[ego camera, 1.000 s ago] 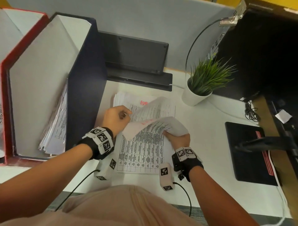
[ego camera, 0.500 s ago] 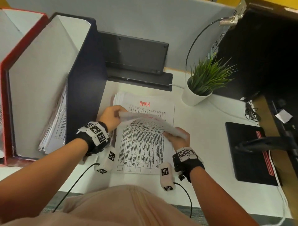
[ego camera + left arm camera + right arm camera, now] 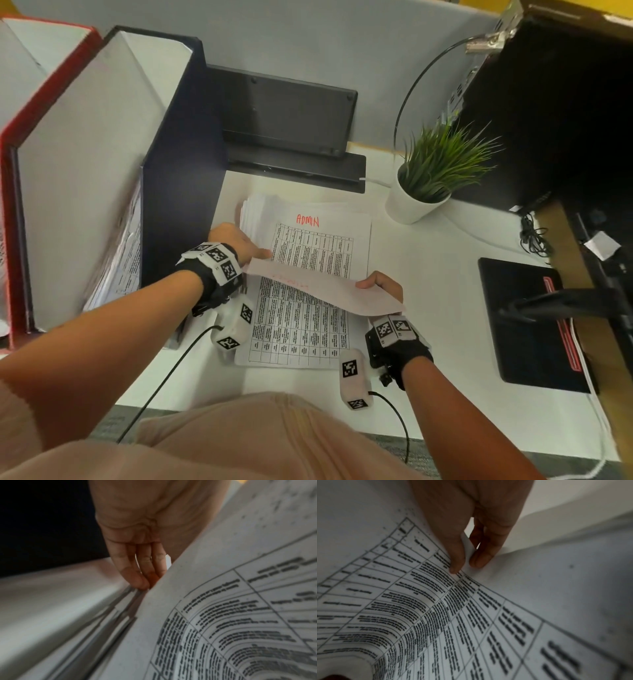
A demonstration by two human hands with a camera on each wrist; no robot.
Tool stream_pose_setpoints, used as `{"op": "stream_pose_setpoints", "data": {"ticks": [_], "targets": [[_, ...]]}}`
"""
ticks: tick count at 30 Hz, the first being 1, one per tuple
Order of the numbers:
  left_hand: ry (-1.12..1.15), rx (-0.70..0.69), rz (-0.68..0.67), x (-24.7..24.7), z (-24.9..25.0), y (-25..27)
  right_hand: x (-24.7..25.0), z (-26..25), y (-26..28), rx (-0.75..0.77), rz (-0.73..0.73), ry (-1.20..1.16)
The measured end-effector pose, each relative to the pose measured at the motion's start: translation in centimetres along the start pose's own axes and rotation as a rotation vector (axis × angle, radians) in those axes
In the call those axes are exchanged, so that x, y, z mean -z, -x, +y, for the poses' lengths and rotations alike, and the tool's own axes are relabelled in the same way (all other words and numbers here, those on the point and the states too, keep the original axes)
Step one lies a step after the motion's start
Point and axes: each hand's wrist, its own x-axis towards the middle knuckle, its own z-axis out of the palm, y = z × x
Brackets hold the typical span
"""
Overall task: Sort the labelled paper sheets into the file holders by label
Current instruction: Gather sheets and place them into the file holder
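Note:
A stack of printed sheets [image 3: 308, 342] lies on the white desk; its top sheet bears the red label ADMIN [image 3: 307, 220]. Both hands hold one lifted sheet [image 3: 325, 291] just above the stack, back side up, with red writing showing through faintly. My left hand [image 3: 260, 254] pinches its left edge, and my right hand [image 3: 368, 284] pinches its right edge. The right wrist view shows thumb and fingers [image 3: 479, 559] clamping the printed sheet [image 3: 419, 608]. In the left wrist view the sheet [image 3: 223, 615] hides part of my fingers [image 3: 137, 577]. A dark blue file holder [image 3: 185, 171] and a red one [image 3: 10, 178] stand at the left.
Sheets [image 3: 120, 260] stand inside the blue holder. A black stand [image 3: 284, 113] sits behind the stack, a potted plant [image 3: 431, 178] at the back right, and a black pad [image 3: 527, 325] at the right. Cables run from my wrists to the desk's front edge.
The curled top sheet has come off the stack and flattened out between my hands, moving toward me. The sheet labelled ADMIN beneath is now uncovered.

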Motion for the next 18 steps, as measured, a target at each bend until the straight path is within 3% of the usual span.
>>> {"op": "stream_pose_setpoints", "data": {"ticks": [6,10,12,16,18], "targets": [[-0.054,-0.167,0.067,-0.7,-0.2,0.5,-0.1,-1.7,0.1,0.024,-0.077,0.322],[0.027,-0.32,0.212,-1.1,-0.8,1.4,0.0,-0.3,1.1,0.395,-0.065,0.404],[0.173,-0.382,0.305,-1.4,-1.1,2.0,0.1,0.1,1.2,0.407,-0.046,0.502],[0.474,-0.397,0.175,-2.0,-1.2,2.3,0.0,0.0,0.8,0.457,0.024,0.565],[0.612,-0.348,0.108,-2.0,-1.3,2.2,-0.2,0.2,1.0,0.406,0.077,0.584]]}}
